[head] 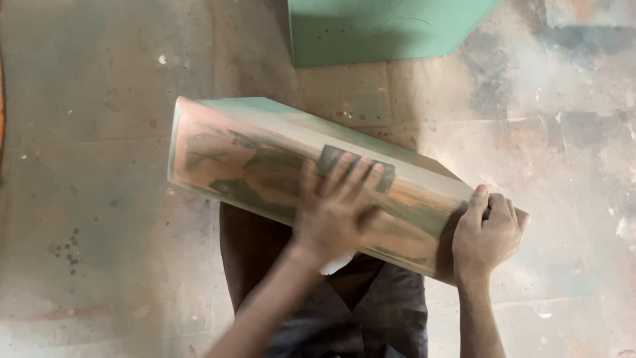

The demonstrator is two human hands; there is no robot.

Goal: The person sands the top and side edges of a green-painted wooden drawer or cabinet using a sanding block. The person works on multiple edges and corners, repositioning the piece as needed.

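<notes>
Head view looks straight down on a stained, dusty concrete floor, the largest thing in sight. On it, above the person's lap, lies a long box-shaped wooden block, its faces painted pale green and the broad top face rubbed through to orange-brown in streaks. It runs on a slant, one end up and to the person's left, the other lower and to the right. Beyond the block's far side, well apart from it, sits a green painted panel of the same colour, cut off by the frame edge. Under the block's near edge show the person's dark trousers.

The left hand lies flat on the block's top face, fingers spread, pressing a dark sheet of sandpaper onto the surface; the hand is blurred. The right hand is curled around the block's lower right end, thumb on top, fingers wrapped over the corner, gripping it firmly.

The block looks stiff and fairly heavy, unlikely to flex, with a dusty, somewhat slippery skin. Its ends and long edges seem the surest places to hold it; the broad face offers no purchase.
</notes>
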